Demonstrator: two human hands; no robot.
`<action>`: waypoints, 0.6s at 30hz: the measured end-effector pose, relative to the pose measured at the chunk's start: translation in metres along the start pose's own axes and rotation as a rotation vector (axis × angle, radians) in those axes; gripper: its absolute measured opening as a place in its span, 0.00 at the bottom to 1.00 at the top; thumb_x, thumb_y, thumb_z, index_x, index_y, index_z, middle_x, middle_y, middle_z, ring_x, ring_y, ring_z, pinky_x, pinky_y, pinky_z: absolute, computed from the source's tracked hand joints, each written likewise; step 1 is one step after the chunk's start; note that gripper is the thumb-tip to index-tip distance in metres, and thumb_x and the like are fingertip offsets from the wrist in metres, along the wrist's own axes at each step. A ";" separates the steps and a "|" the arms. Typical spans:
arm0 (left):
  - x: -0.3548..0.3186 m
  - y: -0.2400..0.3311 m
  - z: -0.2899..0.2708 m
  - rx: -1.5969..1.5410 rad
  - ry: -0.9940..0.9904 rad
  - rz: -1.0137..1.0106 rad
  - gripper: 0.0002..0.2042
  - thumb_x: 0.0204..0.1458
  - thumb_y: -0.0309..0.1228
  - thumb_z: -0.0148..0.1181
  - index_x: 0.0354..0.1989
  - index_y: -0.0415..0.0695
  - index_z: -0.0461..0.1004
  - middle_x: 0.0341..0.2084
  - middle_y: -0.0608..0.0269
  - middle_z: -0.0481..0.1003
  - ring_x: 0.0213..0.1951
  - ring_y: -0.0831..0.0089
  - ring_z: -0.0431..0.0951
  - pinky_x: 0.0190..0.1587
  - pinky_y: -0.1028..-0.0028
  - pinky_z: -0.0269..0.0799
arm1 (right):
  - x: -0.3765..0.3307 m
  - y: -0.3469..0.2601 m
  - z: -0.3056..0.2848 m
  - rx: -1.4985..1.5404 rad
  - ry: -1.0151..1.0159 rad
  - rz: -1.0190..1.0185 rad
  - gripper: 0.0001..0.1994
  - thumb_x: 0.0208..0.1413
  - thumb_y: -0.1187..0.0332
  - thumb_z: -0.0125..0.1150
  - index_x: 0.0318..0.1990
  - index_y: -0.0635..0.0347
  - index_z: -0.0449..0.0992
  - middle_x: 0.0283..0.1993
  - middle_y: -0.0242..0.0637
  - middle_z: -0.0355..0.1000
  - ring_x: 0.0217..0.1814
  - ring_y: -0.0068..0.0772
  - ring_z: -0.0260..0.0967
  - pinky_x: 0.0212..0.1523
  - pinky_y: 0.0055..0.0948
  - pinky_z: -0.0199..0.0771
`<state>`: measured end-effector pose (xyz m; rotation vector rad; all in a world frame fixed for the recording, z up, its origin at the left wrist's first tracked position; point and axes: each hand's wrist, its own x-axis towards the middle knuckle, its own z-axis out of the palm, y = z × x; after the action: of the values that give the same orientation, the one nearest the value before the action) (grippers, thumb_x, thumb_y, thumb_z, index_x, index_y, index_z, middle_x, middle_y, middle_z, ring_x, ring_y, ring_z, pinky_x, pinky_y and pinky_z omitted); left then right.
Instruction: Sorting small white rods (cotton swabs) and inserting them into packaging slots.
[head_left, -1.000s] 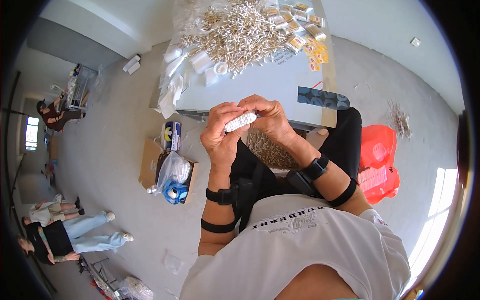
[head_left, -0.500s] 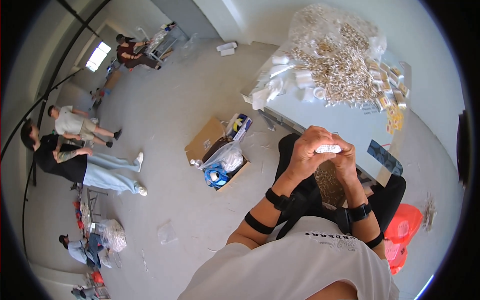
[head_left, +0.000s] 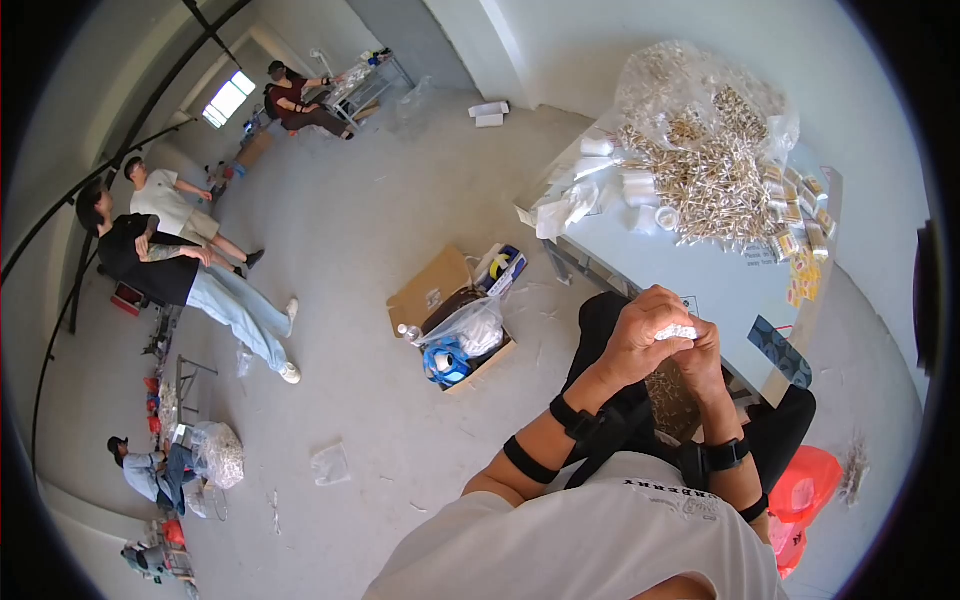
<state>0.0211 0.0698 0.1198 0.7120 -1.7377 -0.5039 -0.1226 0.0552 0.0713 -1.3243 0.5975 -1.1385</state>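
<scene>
An open cardboard box [head_left: 425, 290] sits on the floor [head_left: 345, 410] near the frame's centre; a red plastic bag [head_left: 812, 476] lies lower right; a window [head_left: 229, 98] shows upper left.

Slim white-tipped cotton swabs [head_left: 715, 190] lie heaped on the pale rectangular worktop [head_left: 690, 268], left of small boxy packs [head_left: 792, 212]. Farther left, an open brown cardboard box [head_left: 430, 284] stands on the concrete floor [head_left: 360, 210].

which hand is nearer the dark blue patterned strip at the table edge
Right. The right hand is to the left of the patterned strip; the left hand is farther left, beyond the right hand.
</scene>
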 end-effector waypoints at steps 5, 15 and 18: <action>0.000 0.010 -0.004 -0.052 0.023 -0.119 0.11 0.40 0.22 0.68 0.34 0.39 0.76 0.32 0.60 0.76 0.39 0.65 0.75 0.43 0.69 0.71 | -0.004 -0.006 0.002 0.169 0.020 0.048 0.09 0.49 0.80 0.64 0.39 0.63 0.80 0.35 0.26 0.77 0.37 0.15 0.69 0.40 0.20 0.70; -0.004 0.004 -0.020 0.132 0.048 -0.105 0.13 0.38 0.18 0.67 0.35 0.39 0.77 0.32 0.58 0.76 0.36 0.65 0.76 0.39 0.71 0.71 | 0.001 -0.031 -0.001 -0.073 0.085 -0.149 0.18 0.43 0.82 0.67 0.45 0.62 0.77 0.44 0.33 0.73 0.45 0.25 0.69 0.47 0.24 0.69; -0.004 0.002 -0.020 0.171 -0.020 -0.094 0.13 0.39 0.17 0.67 0.37 0.39 0.77 0.34 0.59 0.76 0.35 0.66 0.75 0.37 0.72 0.71 | -0.005 -0.042 -0.009 -0.228 0.062 -0.141 0.15 0.43 0.81 0.67 0.42 0.61 0.78 0.39 0.33 0.73 0.41 0.27 0.69 0.41 0.25 0.68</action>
<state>0.0402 0.0742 0.1237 0.9157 -1.7867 -0.4304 -0.1453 0.0618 0.1076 -1.5498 0.7052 -1.2577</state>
